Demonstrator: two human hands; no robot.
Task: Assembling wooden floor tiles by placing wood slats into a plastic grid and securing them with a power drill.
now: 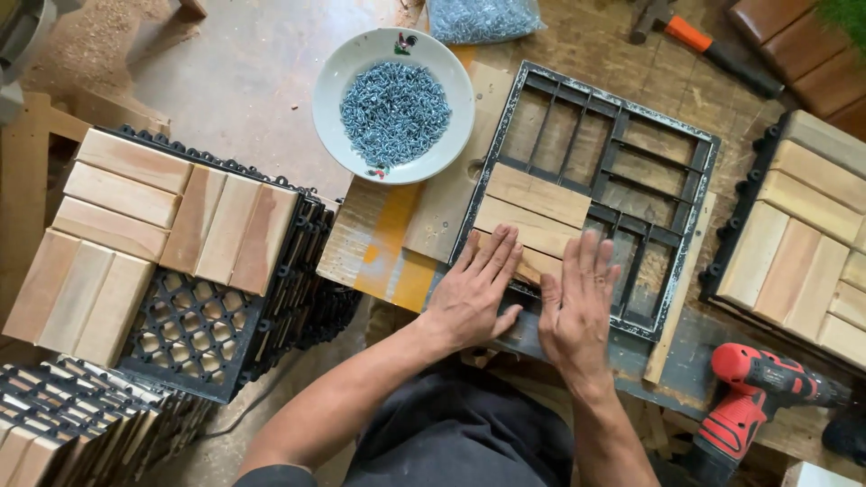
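Both hands lay flat, fingers spread, on the nearest wooden slat [532,261] in the black frame [695,180]; the left hand [474,293] covered its left end and the right hand [577,307] its right. Pressing evenly would seat it flush against the neighbouring slat [528,225], I judged. The slat sat under the fingertips [502,245], at the frame's near-left corner.

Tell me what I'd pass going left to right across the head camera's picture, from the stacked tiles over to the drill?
Stack of wooden deck tiles → white bowl of screws → left hand → right hand, both flat on the wooden slats in the black metal frame → red cordless drill.
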